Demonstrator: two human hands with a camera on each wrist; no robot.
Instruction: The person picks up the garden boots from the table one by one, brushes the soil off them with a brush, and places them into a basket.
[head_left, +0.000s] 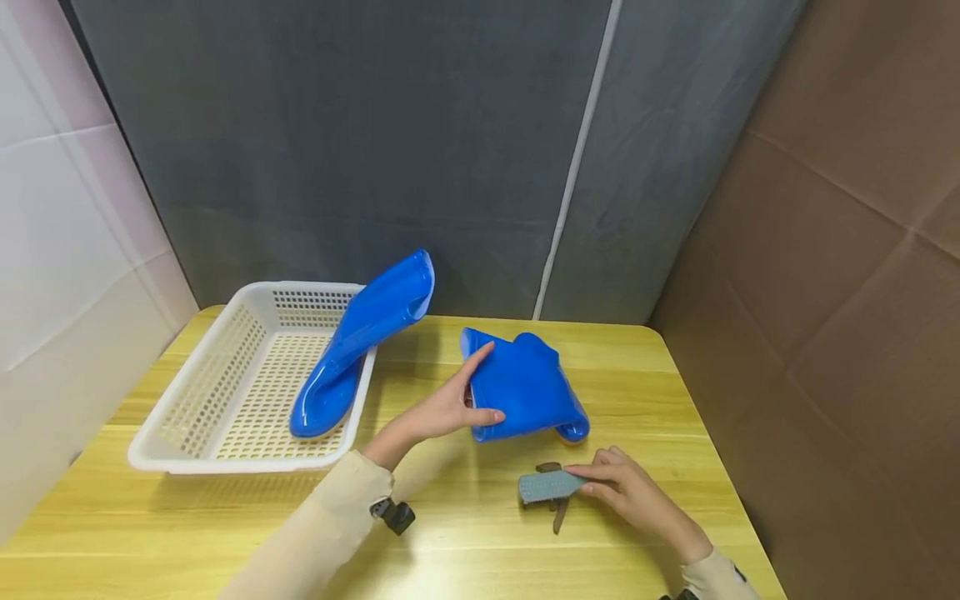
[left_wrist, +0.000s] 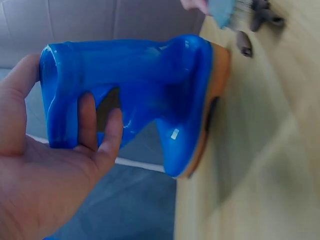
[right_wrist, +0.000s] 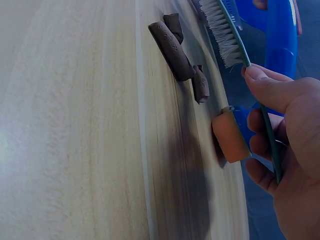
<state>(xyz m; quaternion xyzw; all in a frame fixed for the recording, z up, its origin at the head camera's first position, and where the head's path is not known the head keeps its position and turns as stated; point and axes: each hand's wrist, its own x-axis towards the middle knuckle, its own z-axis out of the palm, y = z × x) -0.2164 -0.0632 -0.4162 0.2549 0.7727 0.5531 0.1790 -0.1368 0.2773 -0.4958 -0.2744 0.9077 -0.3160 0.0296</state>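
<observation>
A blue rain boot (head_left: 521,387) with an orange-brown sole stands on the table, its shaft leaning toward my left hand (head_left: 444,410). That hand grips the boot's top rim, the thumb on one side and the fingers on the other, as the left wrist view shows on the boot (left_wrist: 135,62). My right hand (head_left: 636,493) holds a scrubbing brush (head_left: 550,485) by its thin handle. White bristles (right_wrist: 223,39) show in the right wrist view, apart from the boot. Several brown, clay-like pieces (right_wrist: 172,54) lie on the table, partly hidden beneath the brush in the head view.
On the left side of the table sits a white plastic basket (head_left: 247,465) with a perforated bottom. A second blue boot (head_left: 386,304) leans in it, its shaft sticking out over the right rim. A dark grey partition (head_left: 375,150) rises behind the wooden table (head_left: 465,542).
</observation>
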